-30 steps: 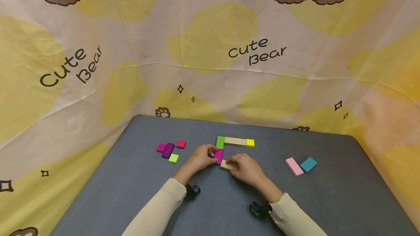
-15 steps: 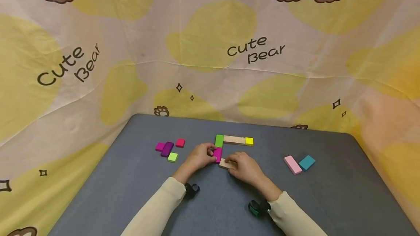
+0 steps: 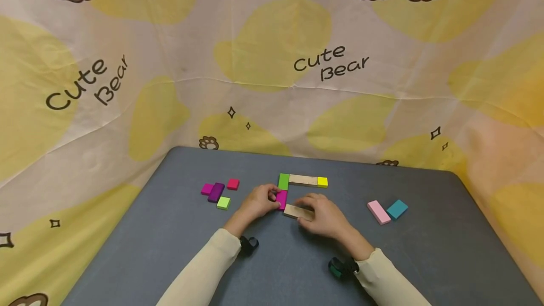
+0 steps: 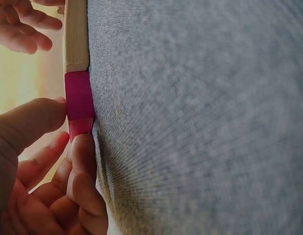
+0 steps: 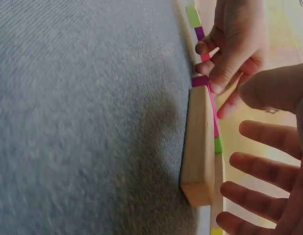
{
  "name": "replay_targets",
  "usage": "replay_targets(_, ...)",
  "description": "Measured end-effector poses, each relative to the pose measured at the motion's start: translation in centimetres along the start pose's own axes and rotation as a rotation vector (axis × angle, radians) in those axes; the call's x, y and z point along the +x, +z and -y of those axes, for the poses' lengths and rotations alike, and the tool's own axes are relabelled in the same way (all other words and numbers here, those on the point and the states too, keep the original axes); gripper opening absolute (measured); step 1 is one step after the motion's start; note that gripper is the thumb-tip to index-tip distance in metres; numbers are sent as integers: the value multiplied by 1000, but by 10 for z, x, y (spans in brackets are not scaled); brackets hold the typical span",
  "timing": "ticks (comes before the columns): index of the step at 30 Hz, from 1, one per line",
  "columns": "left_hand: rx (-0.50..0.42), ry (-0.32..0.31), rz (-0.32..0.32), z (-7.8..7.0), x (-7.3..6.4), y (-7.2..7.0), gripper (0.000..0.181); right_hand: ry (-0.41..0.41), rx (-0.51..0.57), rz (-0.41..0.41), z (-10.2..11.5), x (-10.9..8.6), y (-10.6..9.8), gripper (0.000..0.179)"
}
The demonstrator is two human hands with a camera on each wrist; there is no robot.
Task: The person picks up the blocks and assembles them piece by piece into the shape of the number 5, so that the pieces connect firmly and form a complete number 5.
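Near the middle of the grey table [image 3: 446, 244], the long magenta block [image 3: 281, 200] lies flat, pinched between the thumb and a curled finger of the left hand [image 3: 257, 201]. Meeting its near end, the front wooden block [image 3: 295, 211] runs off to the right. Beside that block's right end is the right hand [image 3: 326, 215], its fingers spread and, from the right wrist, seen apart from the wood.

Beyond the magenta piece and touching its far end sits the green block [image 3: 284, 181]; from there the rear wooden block [image 3: 303, 180] stretches right to the yellow block [image 3: 322, 182]. Farther left are a purple block [image 3: 216, 192] against a small magenta block [image 3: 206, 189], a red block [image 3: 233, 184] near them, and a lime block [image 3: 223, 203] just beside the purple one. Well to the right, a pink block [image 3: 378, 212] and a teal block [image 3: 397, 209] lie side by side. Pale sleeves [image 3: 199, 268] cover the forearms, and behind the table hangs a yellow-patterned cloth [image 3: 263, 51] lettered "Cute Bear".
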State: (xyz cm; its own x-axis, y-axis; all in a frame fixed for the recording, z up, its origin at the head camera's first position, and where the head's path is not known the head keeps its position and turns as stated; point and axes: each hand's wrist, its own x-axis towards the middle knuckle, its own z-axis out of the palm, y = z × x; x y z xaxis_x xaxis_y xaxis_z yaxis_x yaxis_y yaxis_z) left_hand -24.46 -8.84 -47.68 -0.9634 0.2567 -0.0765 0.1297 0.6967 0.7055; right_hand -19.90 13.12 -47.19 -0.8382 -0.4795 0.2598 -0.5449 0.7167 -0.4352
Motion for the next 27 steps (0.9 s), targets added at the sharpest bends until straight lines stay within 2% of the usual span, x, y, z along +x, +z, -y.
replay_targets(10, 12, -1, 1, -1, -2, -1, 35, -8, -19, 32, -6, -6, -17, 36)
replay_targets(21, -1, 3, 1, 2, 1, 0, 35, 58, -35, 83, -23, -15, -33, 37)
replay_targets(27, 3, 3, 2, 3, 2, 1, 35, 57, -67, 79, -35, -21, -43, 37)
